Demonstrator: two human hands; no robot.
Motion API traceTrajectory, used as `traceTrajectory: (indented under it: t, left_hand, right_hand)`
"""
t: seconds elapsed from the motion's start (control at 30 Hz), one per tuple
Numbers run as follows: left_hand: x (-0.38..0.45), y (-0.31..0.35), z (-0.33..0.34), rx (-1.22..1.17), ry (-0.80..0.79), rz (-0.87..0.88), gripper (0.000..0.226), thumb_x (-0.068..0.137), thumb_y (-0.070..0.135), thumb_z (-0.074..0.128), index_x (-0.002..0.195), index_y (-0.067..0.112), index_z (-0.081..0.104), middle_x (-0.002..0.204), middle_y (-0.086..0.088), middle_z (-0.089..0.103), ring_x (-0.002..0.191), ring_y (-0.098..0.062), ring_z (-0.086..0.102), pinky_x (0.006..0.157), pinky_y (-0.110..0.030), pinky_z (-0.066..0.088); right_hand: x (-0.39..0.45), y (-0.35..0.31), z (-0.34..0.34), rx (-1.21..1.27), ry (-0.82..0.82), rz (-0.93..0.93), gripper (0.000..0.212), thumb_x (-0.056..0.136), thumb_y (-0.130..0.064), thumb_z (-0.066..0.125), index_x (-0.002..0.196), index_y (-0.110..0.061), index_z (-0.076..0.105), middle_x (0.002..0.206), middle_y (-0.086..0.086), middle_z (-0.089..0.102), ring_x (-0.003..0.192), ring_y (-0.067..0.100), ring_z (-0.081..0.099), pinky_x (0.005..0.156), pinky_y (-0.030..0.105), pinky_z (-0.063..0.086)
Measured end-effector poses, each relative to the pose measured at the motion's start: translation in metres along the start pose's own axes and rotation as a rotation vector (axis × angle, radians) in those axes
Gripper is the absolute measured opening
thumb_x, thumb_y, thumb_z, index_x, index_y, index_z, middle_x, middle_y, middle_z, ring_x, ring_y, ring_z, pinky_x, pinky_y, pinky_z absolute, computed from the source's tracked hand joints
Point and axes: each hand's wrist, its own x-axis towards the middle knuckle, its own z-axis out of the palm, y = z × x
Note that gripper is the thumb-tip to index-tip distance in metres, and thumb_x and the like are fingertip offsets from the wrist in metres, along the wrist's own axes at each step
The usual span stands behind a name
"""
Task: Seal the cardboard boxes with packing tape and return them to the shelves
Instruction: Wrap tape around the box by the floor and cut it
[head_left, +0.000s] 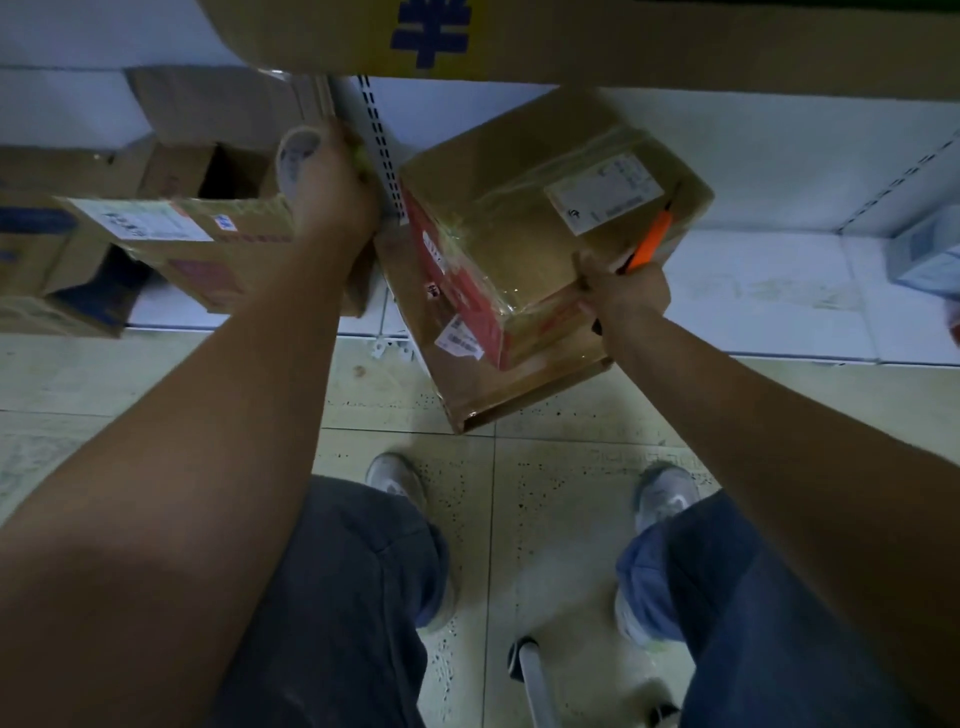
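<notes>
Nearest: pale speckled tile floor (545, 499), two grey sneakers (397, 480) planted on it, dark trouser legs below.

Right hand (626, 291) curled round an orange-handled utility knife (649, 244), same fingers pinching the near right corner of a taped brown cardboard box with a red printed side (519, 244). Box tilted, its far part over the front edge of the low white metal shelf (769, 291), near lower corner hanging out over the floor. Clear tape already across the top, white shipping label (602, 192) near the far right corner. Looks sealed, so step in hand judged as shelving it.

Left hand (332, 192) raised further back, fingers curled around a roll of clear packing tape (297, 158), close against the slotted white shelf upright (382, 150). Touching the upright or not: cannot tell.

Left of the upright, on the shelf: open brown cardboard boxes (171, 244), flaps up, apparently unsealed. Overhead at the far top edge: large brown carton with blue print (571, 36).

To do it well: level the box first, slide it square onto the shelf away from the upright, keep the knife tip pointed off the tape and label, steady the left side with the tape hand if it tips.
</notes>
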Motion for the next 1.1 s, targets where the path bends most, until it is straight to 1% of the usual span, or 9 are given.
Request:
traceTrajectory:
  t: [0.1, 0.3, 0.37, 0.6, 0.73, 0.8, 0.87, 1.0, 1.1]
  left_hand:
    - [0.018, 0.000, 0.017, -0.124, -0.067, -0.004, 0.033, 0.094, 0.012, 0.050, 0.127, 0.010, 0.048, 0.125, -0.009, 0.053, 0.114, -0.024, 0.054, 0.094, -0.035, 0.046]
    - [0.023, 0.010, 0.038, -0.421, -0.267, -0.154, 0.033, 0.094, 0.034, 0.066, 0.112, 0.018, 0.045, 0.098, 0.007, 0.053, 0.087, -0.008, 0.055, 0.068, -0.017, 0.047]
    - [0.021, 0.013, 0.035, -0.449, -0.255, -0.159, 0.037, 0.090, 0.035, 0.070, 0.114, 0.018, 0.047, 0.102, 0.006, 0.054, 0.092, -0.008, 0.057, 0.063, -0.014, 0.042]
    - [-0.001, -0.003, 0.000, -0.343, -0.263, -0.148, 0.065, 0.066, 0.059, 0.080, 0.109, 0.012, 0.062, 0.102, -0.005, 0.067, 0.094, -0.021, 0.065, 0.080, -0.037, 0.056]
    - [-0.033, -0.012, -0.027, -0.175, -0.405, -0.079, 0.041, 0.073, 0.037, 0.077, 0.099, 0.007, 0.065, 0.103, -0.018, 0.067, 0.099, -0.036, 0.065, 0.087, -0.045, 0.054]
    - [-0.054, -0.011, -0.036, -0.093, -0.531, -0.101, 0.015, 0.086, 0.022, 0.074, 0.092, 0.017, 0.062, 0.104, -0.011, 0.062, 0.097, -0.028, 0.059, 0.088, -0.039, 0.049]
    - [-0.069, -0.011, -0.040, -0.009, -0.614, -0.097, 0.018, 0.092, 0.019, 0.069, 0.109, 0.015, 0.064, 0.106, -0.004, 0.056, 0.096, -0.018, 0.051, 0.082, -0.029, 0.040]
    - [-0.088, -0.001, -0.058, -0.224, -0.471, -0.059, 0.022, 0.095, 0.014, 0.063, 0.116, 0.010, 0.059, 0.106, -0.006, 0.061, 0.095, -0.021, 0.058, 0.081, -0.033, 0.047]
    - [-0.113, 0.017, -0.075, -0.462, -0.500, -0.061, 0.010, 0.092, 0.013, 0.068, 0.099, 0.020, 0.064, 0.093, 0.004, 0.068, 0.082, -0.011, 0.066, 0.076, -0.028, 0.054]
  right_hand:
    - [0.009, 0.003, 0.004, -0.026, 0.008, -0.024, 0.038, 0.083, -0.039, 0.077, 0.105, -0.015, 0.056, 0.098, 0.005, 0.068, 0.085, 0.023, 0.071, 0.077, 0.037, 0.061]
    - [0.012, 0.000, 0.002, -0.164, -0.001, -0.072, 0.030, 0.087, -0.033, 0.073, 0.090, -0.014, 0.050, 0.088, 0.005, 0.062, 0.084, 0.027, 0.069, 0.076, 0.037, 0.061]
    - [0.012, -0.001, -0.001, -0.147, 0.006, -0.063, 0.026, 0.087, -0.029, 0.071, 0.089, -0.016, 0.048, 0.084, 0.002, 0.057, 0.086, 0.028, 0.069, 0.076, 0.039, 0.061]
    - [0.004, -0.007, -0.018, -0.146, 0.095, -0.165, 0.023, 0.091, -0.007, 0.048, 0.114, -0.009, 0.048, 0.087, -0.002, 0.048, 0.083, 0.021, 0.052, 0.077, 0.035, 0.054]
    - [0.006, -0.014, -0.021, -0.198, 0.069, -0.389, 0.014, 0.092, -0.005, 0.049, 0.106, -0.008, 0.049, 0.088, 0.002, 0.050, 0.085, 0.019, 0.049, 0.068, 0.023, 0.037]
    - [0.013, -0.025, -0.024, -0.276, -0.013, -0.450, 0.018, 0.093, -0.009, 0.054, 0.111, -0.006, 0.052, 0.094, 0.005, 0.052, 0.090, 0.021, 0.052, 0.071, 0.025, 0.039]
    - [0.020, -0.035, -0.031, -0.368, -0.076, -0.459, 0.026, 0.092, -0.011, 0.057, 0.117, -0.004, 0.053, 0.100, 0.008, 0.054, 0.098, 0.026, 0.057, 0.078, 0.031, 0.045]
    - [0.003, -0.057, -0.042, -0.412, -0.048, -0.597, 0.019, 0.094, -0.011, 0.053, 0.112, -0.005, 0.056, 0.103, 0.011, 0.061, 0.101, 0.028, 0.061, 0.075, 0.029, 0.042]
    - [-0.058, -0.068, -0.048, -0.213, -0.316, -0.587, 0.013, 0.091, -0.028, 0.070, 0.093, -0.024, 0.057, 0.081, -0.004, 0.060, 0.070, 0.011, 0.060, 0.062, 0.024, 0.047]
